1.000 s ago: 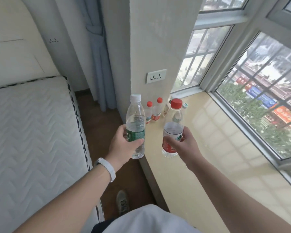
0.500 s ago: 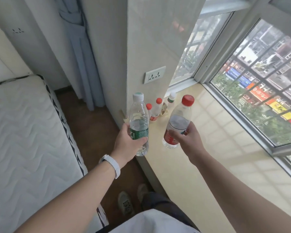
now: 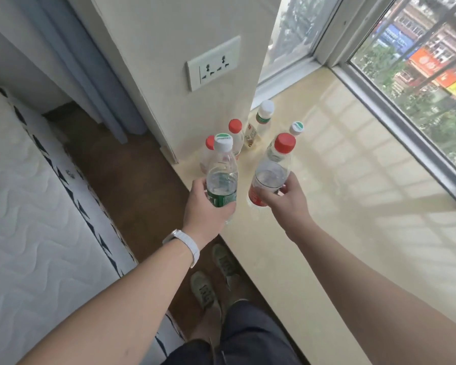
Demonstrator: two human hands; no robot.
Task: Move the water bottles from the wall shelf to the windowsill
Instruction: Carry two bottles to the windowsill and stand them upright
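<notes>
My left hand (image 3: 204, 204) grips a clear water bottle with a green label and white cap (image 3: 221, 177), held upright over the near-left edge of the beige windowsill (image 3: 353, 196). My right hand (image 3: 287, 200) grips a clear bottle with a red label and red cap (image 3: 271, 175), tilted slightly, just above the sill. Behind them several bottles stand on the sill by the wall: two red-capped ones (image 3: 234, 135), a white-capped one (image 3: 263, 115) and a partly hidden one with a green-and-white cap (image 3: 296, 127).
A wall pillar with a socket plate (image 3: 213, 63) rises behind the bottles. The window frame (image 3: 395, 111) runs along the sill's right side. A white mattress (image 3: 32, 222) lies at left, a blue curtain (image 3: 90, 75) hangs beyond, and my shoes (image 3: 213, 277) stand on the brown floor.
I have stepped closer and look down more steeply. Both hands have carried their bottles forward toward the group on the sill; the bottles on the sill have not moved.
</notes>
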